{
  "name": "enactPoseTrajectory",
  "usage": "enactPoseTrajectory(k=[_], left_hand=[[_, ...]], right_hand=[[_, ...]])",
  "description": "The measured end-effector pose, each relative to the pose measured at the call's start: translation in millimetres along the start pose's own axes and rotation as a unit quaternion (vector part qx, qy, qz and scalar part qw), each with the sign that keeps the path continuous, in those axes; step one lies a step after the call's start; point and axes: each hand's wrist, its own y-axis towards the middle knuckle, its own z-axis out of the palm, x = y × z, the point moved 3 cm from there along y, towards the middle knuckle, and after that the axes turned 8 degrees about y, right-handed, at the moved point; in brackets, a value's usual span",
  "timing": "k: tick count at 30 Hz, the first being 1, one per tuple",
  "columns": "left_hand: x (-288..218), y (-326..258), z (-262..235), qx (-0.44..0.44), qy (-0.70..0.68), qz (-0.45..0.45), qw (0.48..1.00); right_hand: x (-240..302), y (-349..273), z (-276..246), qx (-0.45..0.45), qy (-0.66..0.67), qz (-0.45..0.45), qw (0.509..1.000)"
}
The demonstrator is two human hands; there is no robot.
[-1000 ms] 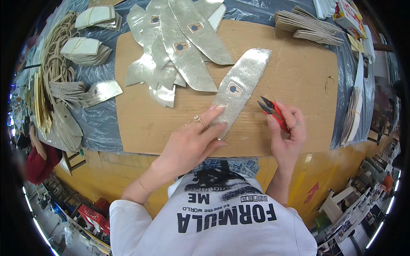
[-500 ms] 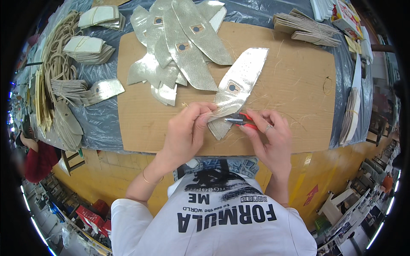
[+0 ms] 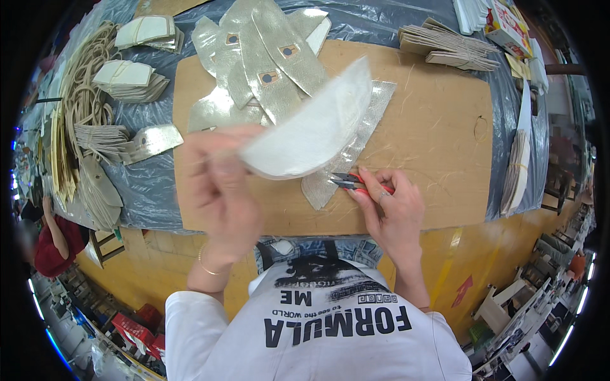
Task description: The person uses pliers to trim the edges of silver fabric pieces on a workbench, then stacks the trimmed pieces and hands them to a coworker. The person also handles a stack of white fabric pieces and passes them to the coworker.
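Note:
My left hand point(image 3: 227, 190), smeared by motion, grips one end of a curved panel point(image 3: 311, 130) whose white backing faces up. This raised panel hangs over the cardboard and slants up to the right. Beneath it lies another silver panel point(image 3: 376, 120), partly covered, with its lower tip near my right hand point(image 3: 395, 209). That hand is closed round red-handled thread snips point(image 3: 348, 181), their dark blades pointing left over the lower panel. Beyond the raised panel sits a loose pile of silver panels point(image 3: 276, 79) with small keyhole-shaped cutouts.
A cardboard sheet point(image 3: 445, 146) strewn with loose threads covers the table's middle. At left stand bundled pieces point(image 3: 130, 81) and tan cords point(image 3: 86, 82). More tied stacks point(image 3: 448, 47) lie at the back right, near a box point(image 3: 508, 28). A person in red point(image 3: 60, 244) is at far left.
My left hand has lifted a panel off the one beneath, moving left and turning its white side up. The snips remain in my right hand, with little movement.

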Motion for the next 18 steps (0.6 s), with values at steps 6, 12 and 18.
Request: enactPoseTrajectory(k=[6,12,18], left_hand=[[2,37,-32,-0.168,0.193,0.196,0.946],[17,28,-20,-0.017,0.464,0.212,0.860],[22,-17,48,0.154,0.354,0.163,0.908]], right_hand=[[-14,-5,-5,-0.012,0.206,0.045,0.977],[-26,3,-13,-0.138,0.160,0.049,0.976],[-30,19,-13,-0.132,0.086,0.035,0.987]])
